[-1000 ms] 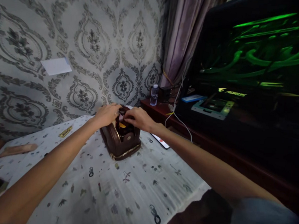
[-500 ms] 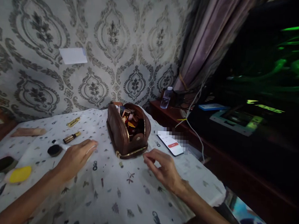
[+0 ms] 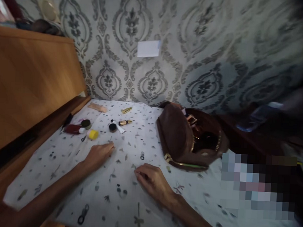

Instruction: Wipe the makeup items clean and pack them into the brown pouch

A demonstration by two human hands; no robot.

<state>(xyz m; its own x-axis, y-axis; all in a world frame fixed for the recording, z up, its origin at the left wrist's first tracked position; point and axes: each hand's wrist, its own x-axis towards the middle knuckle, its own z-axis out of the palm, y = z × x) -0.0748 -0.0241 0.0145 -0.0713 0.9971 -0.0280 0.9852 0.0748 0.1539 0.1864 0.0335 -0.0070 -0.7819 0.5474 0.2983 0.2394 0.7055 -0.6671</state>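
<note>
My left hand (image 3: 100,152) rests low over the patterned white cloth with its fingers drawn together; nothing shows in it. Close ahead of it lie a small yellow-capped container (image 3: 92,134) and a round black jar (image 3: 112,127) beside a white tube (image 3: 120,128). My right hand (image 3: 151,181) hovers over the middle of the cloth, fingers curled in and thumb near them, with no object visible. To its right and farther back stands a brown makeup bag (image 3: 175,135), unzipped, with cosmetics (image 3: 191,120) inside.
Farther left lie a small gold-and-dark bottle (image 3: 125,122), a gold item (image 3: 126,110), a beige tube (image 3: 97,107), a dark red item (image 3: 72,128) and a dark green jar (image 3: 85,124). A wooden cabinet (image 3: 33,87) borders the left. A clear bottle (image 3: 258,115) stands right.
The view has swung left, bringing the cabinet in and shifting the bag to the right. My right hand has moved left, away from the bag's front, nearer my left hand.
</note>
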